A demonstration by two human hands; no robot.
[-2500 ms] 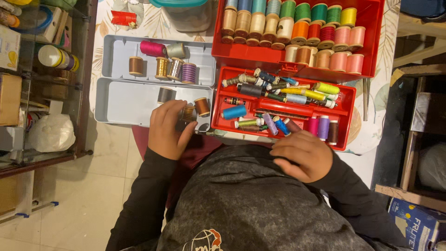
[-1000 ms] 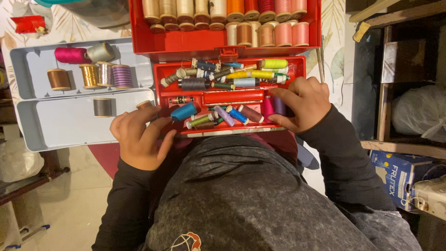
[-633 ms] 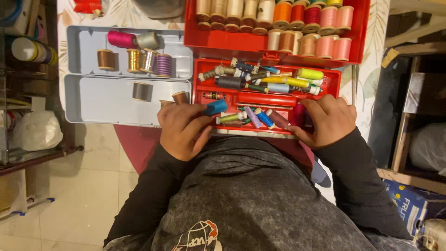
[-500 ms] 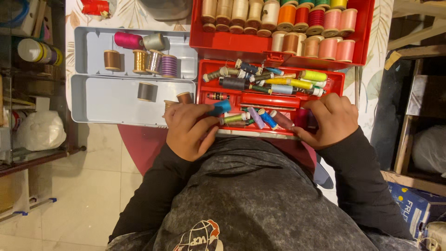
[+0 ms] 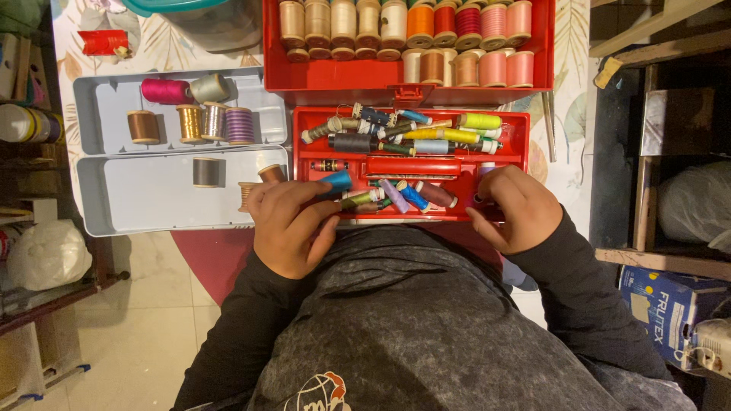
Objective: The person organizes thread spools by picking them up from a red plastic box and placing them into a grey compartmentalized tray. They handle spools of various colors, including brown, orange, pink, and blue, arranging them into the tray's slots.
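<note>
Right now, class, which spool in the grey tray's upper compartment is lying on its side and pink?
The pink spool at the top left. It lies on its side next to a grey spool; the brown, gold, silver and purple spools below stand apart in a row.

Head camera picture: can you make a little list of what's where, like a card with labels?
left hand: holds a blue spool at the red box
right hand: on the red box's right front corner
red box: full of mixed thread spools
grey tray: left of the box, a few spools in it
lid: rows of big spools
</note>
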